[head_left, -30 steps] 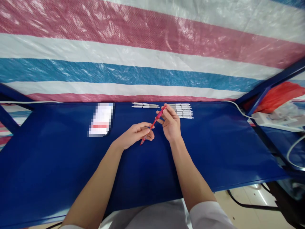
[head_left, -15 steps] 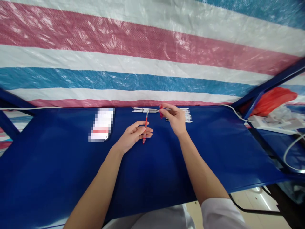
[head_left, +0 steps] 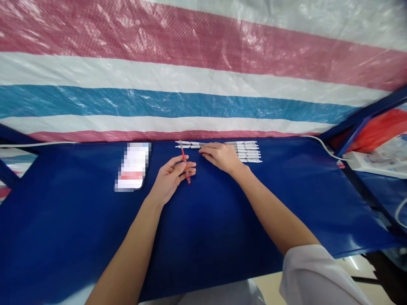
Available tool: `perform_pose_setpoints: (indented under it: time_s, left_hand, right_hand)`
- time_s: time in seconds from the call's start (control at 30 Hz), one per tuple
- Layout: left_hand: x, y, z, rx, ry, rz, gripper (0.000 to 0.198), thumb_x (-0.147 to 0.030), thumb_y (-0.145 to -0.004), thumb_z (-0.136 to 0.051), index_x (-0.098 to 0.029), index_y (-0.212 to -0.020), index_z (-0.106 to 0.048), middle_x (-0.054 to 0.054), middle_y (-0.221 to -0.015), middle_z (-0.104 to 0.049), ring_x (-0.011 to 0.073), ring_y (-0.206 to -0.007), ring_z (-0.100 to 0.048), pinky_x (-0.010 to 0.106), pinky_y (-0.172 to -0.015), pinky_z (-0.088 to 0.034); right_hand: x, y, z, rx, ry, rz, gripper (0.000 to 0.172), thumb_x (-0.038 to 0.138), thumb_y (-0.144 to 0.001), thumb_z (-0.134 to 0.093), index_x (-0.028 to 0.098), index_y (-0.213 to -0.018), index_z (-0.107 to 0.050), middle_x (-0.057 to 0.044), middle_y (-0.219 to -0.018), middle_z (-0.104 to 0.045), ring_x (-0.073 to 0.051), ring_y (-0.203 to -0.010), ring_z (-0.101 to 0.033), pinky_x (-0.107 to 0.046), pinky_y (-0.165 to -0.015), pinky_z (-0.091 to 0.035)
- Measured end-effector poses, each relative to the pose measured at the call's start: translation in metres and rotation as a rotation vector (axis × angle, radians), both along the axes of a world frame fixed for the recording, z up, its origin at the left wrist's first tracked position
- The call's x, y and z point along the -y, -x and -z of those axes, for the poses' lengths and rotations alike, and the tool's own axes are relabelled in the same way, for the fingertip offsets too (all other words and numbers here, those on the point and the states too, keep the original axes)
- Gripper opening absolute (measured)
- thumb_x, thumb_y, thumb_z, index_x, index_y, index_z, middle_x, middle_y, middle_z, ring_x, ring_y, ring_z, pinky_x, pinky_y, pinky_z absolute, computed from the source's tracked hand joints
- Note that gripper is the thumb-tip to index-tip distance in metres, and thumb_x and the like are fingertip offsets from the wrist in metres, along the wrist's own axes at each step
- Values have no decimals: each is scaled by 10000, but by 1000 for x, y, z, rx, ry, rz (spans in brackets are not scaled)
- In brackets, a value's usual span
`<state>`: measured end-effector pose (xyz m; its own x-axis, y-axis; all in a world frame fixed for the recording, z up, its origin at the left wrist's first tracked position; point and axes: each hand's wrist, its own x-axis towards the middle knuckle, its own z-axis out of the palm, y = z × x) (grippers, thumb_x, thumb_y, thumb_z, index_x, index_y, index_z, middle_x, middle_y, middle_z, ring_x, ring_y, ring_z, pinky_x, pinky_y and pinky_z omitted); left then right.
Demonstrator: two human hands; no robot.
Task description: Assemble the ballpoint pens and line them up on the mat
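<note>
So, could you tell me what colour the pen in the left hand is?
The pen is red; the head view shows it best.

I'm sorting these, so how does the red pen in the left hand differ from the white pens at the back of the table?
The red pen is red; the white pens are white with grey. The red pen is a single one gripped by the left hand, pointing away; the white pens lie flat, side by side, crosswise on the table. Both are slim sticks.
</note>
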<state>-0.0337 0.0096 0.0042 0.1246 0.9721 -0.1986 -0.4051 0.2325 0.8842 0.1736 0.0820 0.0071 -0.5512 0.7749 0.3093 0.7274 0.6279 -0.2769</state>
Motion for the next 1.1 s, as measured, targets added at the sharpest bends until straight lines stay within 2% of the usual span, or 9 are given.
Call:
perform_pose_setpoints:
  time_s: [0.23, 0.53, 0.7, 0.87, 1.0, 1.1]
  left_hand:
    - [-1, 0, 1, -1, 18, 2, 366, -343, -771, -807, -185, -1076, -680, 62, -948, -762, 196, -849, -719, 400, -902, -551]
    - [-1, 2, 4, -19, 13, 11, 345, -340, -792, -790, -198, -1088, -680, 62, -959, -764, 201, -866, -723, 402, -927, -536]
    - [-2, 2, 4, -27, 12, 18, 336, -342, -800, -782, -199, -1087, -683, 64, -966, -762, 205, -871, -722, 410, -930, -533]
    - [-1, 0, 3, -21, 8, 24, 342, -340, -790, -791, -196, -1081, -684, 65, -959, -763, 195, -860, -719, 393, -917, -536]
    - [-1, 0, 1, -26, 2, 19, 343, -340, -780, -796, -196, -1072, -689, 58, -950, -756, 191, -848, -715, 396, -909, -538]
    - [1, 0, 0, -44, -11, 15, 339, -341, -784, -790, -194, -1074, -692, 55, -946, -745, 186, -833, -711, 401, -892, -544]
  right_hand:
    - [-7, -1, 3, 110, -54, 3, 312, 253, -989, -441, 269, -1052, -746, -14, -1166, -746, -202, -950, -673, -302, -629, -423]
    - [-8, 3, 5, 88, -34, -3, 339, 202, -985, -419, 250, -1024, -753, -36, -1159, -745, -216, -970, -630, -314, -629, -426]
    - [-8, 4, 3, 4, 0, -13, 338, 203, -978, -425, 246, -1023, -757, -47, -1136, -751, -222, -986, -620, -321, -681, -462]
    - [-5, 3, -4, 12, -13, -15, 327, 223, -978, -431, 244, -1051, -749, -47, -1136, -753, -228, -1027, -637, -328, -723, -481]
    - [1, 2, -6, -114, 44, 23, 266, 251, -942, -519, 266, -1097, -735, -43, -1170, -741, -239, -1061, -665, -346, -799, -515]
    - [7, 4, -5, -396, 144, 73, 211, 303, -893, -613, 288, -1053, -751, -26, -1143, -751, -228, -1045, -694, -368, -897, -532]
